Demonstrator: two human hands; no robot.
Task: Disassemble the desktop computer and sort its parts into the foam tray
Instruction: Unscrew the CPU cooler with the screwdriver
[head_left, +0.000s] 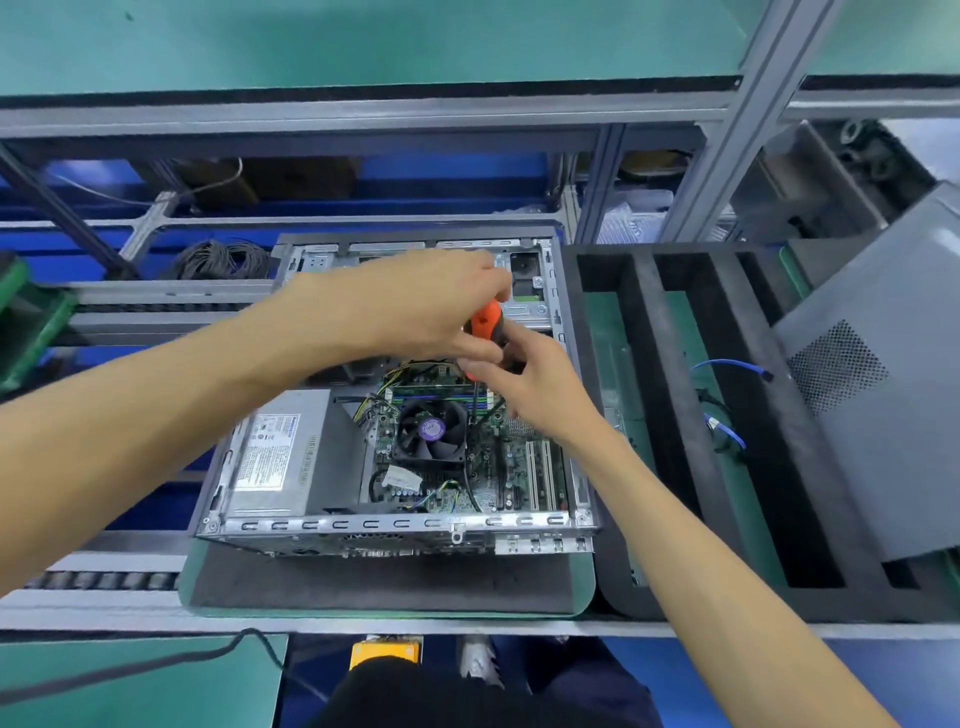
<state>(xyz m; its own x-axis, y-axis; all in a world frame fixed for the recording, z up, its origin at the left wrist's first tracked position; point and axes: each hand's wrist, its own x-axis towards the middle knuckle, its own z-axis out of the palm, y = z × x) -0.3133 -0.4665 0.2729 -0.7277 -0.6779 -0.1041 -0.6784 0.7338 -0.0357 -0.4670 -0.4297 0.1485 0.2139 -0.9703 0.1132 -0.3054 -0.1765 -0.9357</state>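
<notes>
1. Computer (395, 415) lying open on the mat, foam tray (670, 415) just beside its right edge.
2. Left hand (415, 306) wrapped around the orange screwdriver (485, 322) handle.
3. Right hand (535, 384) pinching lower on the handle, steadying.
4. Shaft running nearly straight down, tip meeting the board just right of the fan (431, 426).
5. Both hands directly above that spot; likely a fan screw.

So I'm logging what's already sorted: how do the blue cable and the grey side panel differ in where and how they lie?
The blue cable lies loosely curled down inside a slot of the foam tray; the grey side panel rests tilted on the tray's right edge, in no slot. The cable is thin and bright; the panel is broad, flat, with a perforated vent patch. Neither hand touches either one.
</notes>
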